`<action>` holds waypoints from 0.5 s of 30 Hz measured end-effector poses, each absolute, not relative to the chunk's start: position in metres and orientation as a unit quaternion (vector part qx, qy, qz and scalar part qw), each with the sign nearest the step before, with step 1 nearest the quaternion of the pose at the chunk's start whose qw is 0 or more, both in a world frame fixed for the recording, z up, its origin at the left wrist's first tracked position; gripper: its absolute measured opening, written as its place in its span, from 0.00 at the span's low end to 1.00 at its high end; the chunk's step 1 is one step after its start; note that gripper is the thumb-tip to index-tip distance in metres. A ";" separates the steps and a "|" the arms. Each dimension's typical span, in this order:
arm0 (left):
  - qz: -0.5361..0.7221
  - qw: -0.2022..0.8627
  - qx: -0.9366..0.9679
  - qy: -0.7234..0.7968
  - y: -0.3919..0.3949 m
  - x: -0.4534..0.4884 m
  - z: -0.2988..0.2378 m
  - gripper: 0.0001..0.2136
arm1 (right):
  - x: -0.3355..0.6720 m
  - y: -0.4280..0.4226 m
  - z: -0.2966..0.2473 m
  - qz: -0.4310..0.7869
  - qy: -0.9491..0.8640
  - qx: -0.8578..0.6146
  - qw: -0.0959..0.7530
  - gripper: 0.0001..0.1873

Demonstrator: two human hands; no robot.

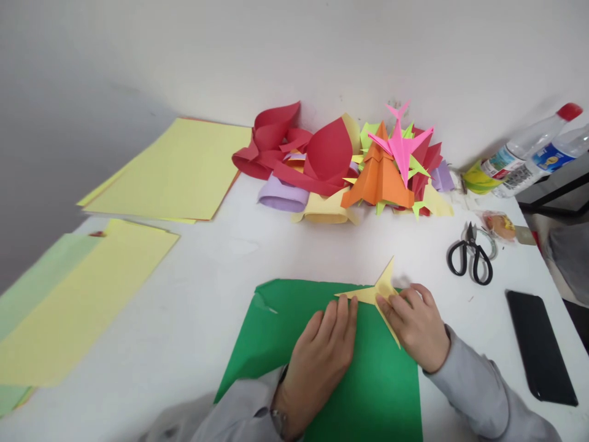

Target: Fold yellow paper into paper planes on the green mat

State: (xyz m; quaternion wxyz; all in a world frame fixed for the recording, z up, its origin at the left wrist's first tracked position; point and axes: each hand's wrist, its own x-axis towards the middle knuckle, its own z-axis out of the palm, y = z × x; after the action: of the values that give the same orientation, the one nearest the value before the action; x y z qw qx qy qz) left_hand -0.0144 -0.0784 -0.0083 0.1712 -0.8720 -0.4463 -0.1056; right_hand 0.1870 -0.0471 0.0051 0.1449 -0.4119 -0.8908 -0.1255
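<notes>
Left hand [322, 353] outstretched, right hand [418, 328] curled — touching folded paper [384, 290] (yellow)

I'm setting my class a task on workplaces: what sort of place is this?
Probably a paper-craft worktable, perhaps in a home or workshop: it holds folded paper shapes, stacked yellow sheets and black-handled scissors.

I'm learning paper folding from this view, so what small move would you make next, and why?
Perhaps press along the left-pointing arm of the pale yellow folded-paper shape with the left hand, the right hand steadying it. The left fingers lie at that arm's lower edge, the right fingers cover part of the shape's right side, and the green paper sheet underneath would back the press.
</notes>
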 end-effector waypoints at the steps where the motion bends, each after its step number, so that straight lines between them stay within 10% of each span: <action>1: -0.116 0.165 -0.880 -0.431 -0.079 -0.015 -0.009 0.19 | 0.187 -0.047 0.005 -0.126 -0.892 -0.410 0.146 0.11; 15: -0.117 0.156 -0.861 -0.469 -0.076 -0.014 -0.009 0.15 | 0.191 -0.046 0.003 -0.103 -0.894 -0.412 0.141 0.11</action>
State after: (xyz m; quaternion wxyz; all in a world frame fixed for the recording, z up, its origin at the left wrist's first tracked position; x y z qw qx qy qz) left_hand -0.0139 -0.0758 -0.0093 0.1555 -0.8614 -0.4691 -0.1175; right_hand 0.1909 -0.0464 0.0026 0.1411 -0.4116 -0.8944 -0.1032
